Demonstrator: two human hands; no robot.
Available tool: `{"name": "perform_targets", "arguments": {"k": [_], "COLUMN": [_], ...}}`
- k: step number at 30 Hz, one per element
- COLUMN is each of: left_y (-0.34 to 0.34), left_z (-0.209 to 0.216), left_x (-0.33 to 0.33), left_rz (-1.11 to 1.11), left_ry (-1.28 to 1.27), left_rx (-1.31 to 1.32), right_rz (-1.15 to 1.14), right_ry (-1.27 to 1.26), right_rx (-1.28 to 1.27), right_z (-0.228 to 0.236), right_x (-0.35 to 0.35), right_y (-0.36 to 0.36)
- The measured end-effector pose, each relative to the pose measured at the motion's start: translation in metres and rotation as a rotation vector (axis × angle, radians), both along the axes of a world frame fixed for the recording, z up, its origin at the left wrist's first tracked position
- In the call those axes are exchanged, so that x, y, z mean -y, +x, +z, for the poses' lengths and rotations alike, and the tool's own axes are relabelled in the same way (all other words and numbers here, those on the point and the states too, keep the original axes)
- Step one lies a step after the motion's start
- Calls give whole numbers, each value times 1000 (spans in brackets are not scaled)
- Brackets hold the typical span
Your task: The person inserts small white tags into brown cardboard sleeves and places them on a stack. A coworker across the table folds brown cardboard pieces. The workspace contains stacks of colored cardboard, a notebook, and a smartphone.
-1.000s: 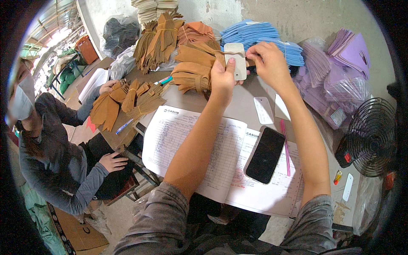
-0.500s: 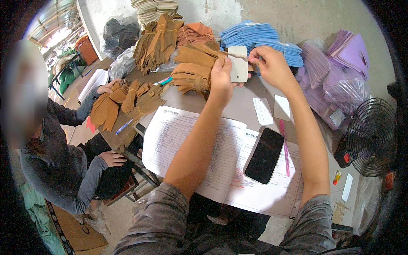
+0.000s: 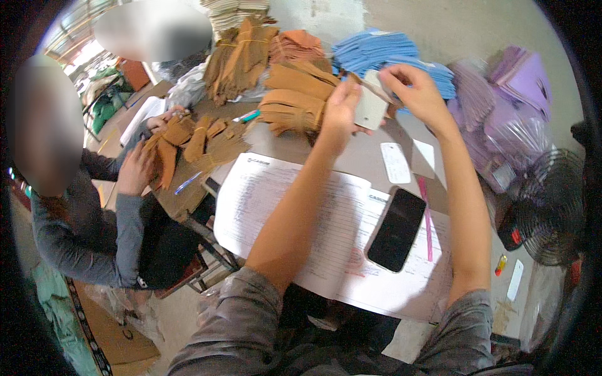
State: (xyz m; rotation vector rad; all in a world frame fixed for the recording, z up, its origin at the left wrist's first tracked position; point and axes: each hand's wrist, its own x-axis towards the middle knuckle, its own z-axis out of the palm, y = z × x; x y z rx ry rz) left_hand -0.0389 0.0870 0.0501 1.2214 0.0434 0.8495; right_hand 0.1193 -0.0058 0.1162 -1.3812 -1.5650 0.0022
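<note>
Head view: the person's two bare hands meet over the far side of the bench (image 3: 370,156). The left hand (image 3: 338,109) has its grip closed on the lower edge of one small white card (image 3: 370,108), held up above the bench just in front of a stack of tan gloves (image 3: 291,100). The right hand (image 3: 417,91) pinches the card's upper corner with fingertips.

On the bench lie two more white tags (image 3: 396,161), one black phone (image 3: 396,229) face up on a large printed sheet (image 3: 295,219), one pink pen (image 3: 426,219) beside the phone, and one teal pen (image 3: 249,116).

Behind the hands are piles of blue gloves (image 3: 376,50), orange gloves (image 3: 298,44) and purple gloves (image 3: 520,81). A black fan (image 3: 555,207) stands at the right edge. At the left, another person's hands (image 3: 135,169) handle brown gloves (image 3: 188,141). The floor (image 3: 439,25) beyond is bare concrete.
</note>
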Motion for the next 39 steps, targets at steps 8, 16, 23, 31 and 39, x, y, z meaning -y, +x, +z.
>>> {"name": "perform_targets", "arguments": {"k": [8, 16, 23, 31, 39], "left_y": [9, 8, 15, 11, 0], "left_z": [-3, -1, 1, 3, 7], "left_x": [-2, 5, 11, 19, 23], "left_rz": [44, -215, -75, -118, -237], "left_ry": [-81, -195, -347, -488, -630], "left_rx": [-23, 258, 203, 319, 427], "right_rz": [-22, 146, 34, 75, 120], "right_ry": [-206, -183, -291, -271, -274], "right_rx": [-207, -496, -425, -369, -337], "right_z": [8, 3, 2, -1, -12], "right_x": [10, 6, 4, 2, -4], "right_y": [17, 18, -18, -27, -36]}}
